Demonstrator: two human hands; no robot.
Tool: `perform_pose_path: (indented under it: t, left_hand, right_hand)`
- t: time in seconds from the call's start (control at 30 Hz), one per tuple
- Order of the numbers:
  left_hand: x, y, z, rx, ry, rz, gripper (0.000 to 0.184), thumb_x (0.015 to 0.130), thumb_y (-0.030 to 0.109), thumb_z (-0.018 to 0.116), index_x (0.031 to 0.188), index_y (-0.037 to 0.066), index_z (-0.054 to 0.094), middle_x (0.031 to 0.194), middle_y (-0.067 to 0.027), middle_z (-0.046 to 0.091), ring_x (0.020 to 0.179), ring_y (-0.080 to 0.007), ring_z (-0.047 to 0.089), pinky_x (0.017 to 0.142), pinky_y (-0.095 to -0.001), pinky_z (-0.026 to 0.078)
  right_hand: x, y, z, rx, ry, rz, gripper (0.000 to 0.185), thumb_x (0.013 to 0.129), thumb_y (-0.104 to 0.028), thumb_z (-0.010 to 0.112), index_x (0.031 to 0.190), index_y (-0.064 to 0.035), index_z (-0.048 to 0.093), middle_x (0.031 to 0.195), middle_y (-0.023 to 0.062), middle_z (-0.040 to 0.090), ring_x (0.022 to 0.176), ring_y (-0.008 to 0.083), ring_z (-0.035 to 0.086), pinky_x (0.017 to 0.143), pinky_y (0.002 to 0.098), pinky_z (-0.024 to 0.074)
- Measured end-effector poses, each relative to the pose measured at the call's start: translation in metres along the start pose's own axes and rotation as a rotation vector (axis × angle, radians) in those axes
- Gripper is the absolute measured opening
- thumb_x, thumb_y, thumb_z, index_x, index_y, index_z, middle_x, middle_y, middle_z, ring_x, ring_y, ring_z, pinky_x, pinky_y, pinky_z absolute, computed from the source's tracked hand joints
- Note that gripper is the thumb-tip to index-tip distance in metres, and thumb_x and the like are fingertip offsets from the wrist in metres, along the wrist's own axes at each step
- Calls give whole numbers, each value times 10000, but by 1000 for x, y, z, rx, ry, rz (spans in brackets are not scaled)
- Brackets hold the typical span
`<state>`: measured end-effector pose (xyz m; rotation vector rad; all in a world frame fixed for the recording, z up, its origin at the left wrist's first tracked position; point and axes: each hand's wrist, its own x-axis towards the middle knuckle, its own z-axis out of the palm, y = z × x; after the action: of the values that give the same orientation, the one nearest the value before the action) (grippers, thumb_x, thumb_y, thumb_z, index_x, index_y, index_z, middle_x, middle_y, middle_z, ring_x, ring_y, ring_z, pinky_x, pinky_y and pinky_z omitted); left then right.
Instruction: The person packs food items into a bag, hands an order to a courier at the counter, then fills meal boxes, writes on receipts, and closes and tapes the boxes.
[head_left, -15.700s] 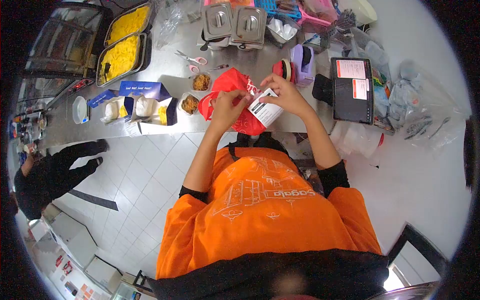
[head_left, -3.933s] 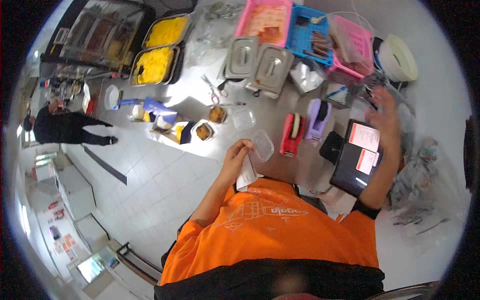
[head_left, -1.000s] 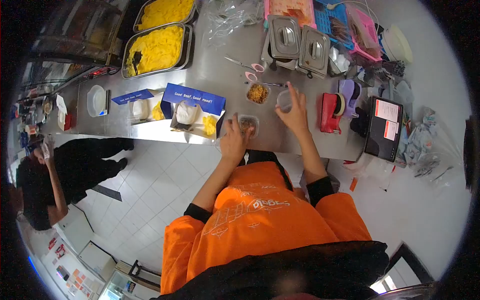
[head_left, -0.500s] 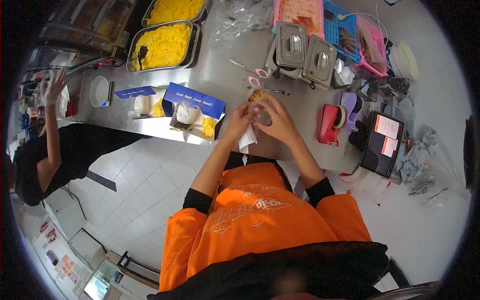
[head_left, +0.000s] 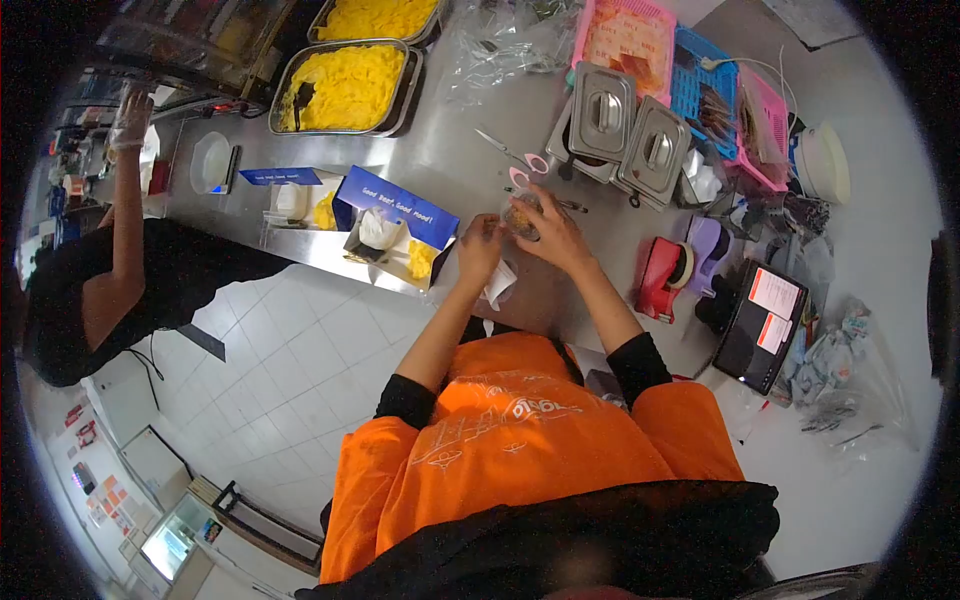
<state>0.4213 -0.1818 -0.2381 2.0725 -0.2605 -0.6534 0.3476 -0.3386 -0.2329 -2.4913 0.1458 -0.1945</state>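
Observation:
My right hand (head_left: 552,232) curls its fingers around a small clear plastic cup (head_left: 523,217) with brownish-yellow bits in it. Close beside the cup, to its left, is my left hand (head_left: 480,252), its fingers bent together; whatever they hold, if anything, is hidden. A slip of white paper (head_left: 499,284) lies below my hands at the counter's edge. To the left stands an opened blue-lidded box (head_left: 400,207) containing a white wrapped bundle (head_left: 379,229) and yellow food (head_left: 421,259). Pink-handled scissors (head_left: 530,168) rest just beyond my right hand.
Metal trays of yellow food (head_left: 345,88) stand at the back left. Lidded steel containers (head_left: 603,110), a blue basket (head_left: 703,85), a red tape dispenser (head_left: 660,278) and a tablet (head_left: 760,325) are on the right. At far left, a co-worker's gloved hand (head_left: 131,120) is raised.
My left hand has separated a little from my right and moved lower left of the cup. The right hand's fingers now wrap the cup. The whole view has shifted slightly.

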Motion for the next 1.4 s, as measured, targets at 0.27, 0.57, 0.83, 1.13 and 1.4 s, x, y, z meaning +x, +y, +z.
perform_pose_path:
  t: [0.27,0.57,0.83,1.13,1.4]
  left_hand:
    - [9,-13,9,64,20,46,255,876,301,602,985,76,647,998,-119,664,917,-302,639,820,-379,474]
    - [12,-7,6,204,67,140,211,812,225,674,928,70,591,862,-99,686,830,-293,661,719,-402,503]
    - [-34,26,-15,474,183,194,327,871,323,586,998,38,487,850,-225,650,772,-412,635,698,-487,500]
    - [-129,6,-111,271,133,-8,246,876,264,530,998,56,480,795,-205,650,719,-404,635,630,-488,482]
    - [-126,-42,-181,207,302,-36,246,857,142,556,1097,97,532,731,-139,618,637,-307,615,594,-399,476]
  right_hand:
    - [10,-1,-6,-45,-168,64,622,740,-287,709,1312,-180,488,1384,194,342,1276,400,368,1073,487,322]
    - [14,6,26,-163,7,-8,547,771,-352,667,1267,-180,515,1393,194,339,1312,409,319,1088,617,191]
    - [17,2,37,-412,-52,32,605,777,-439,660,1305,-193,492,1440,176,289,1360,417,233,1072,660,133]
    - [2,-17,24,-360,-7,185,639,751,-406,707,1325,-227,492,1298,207,397,1196,395,386,978,531,321]
    - [-18,-77,-41,-213,44,291,652,726,-288,738,1321,-217,480,1185,191,453,1103,379,459,922,464,407]
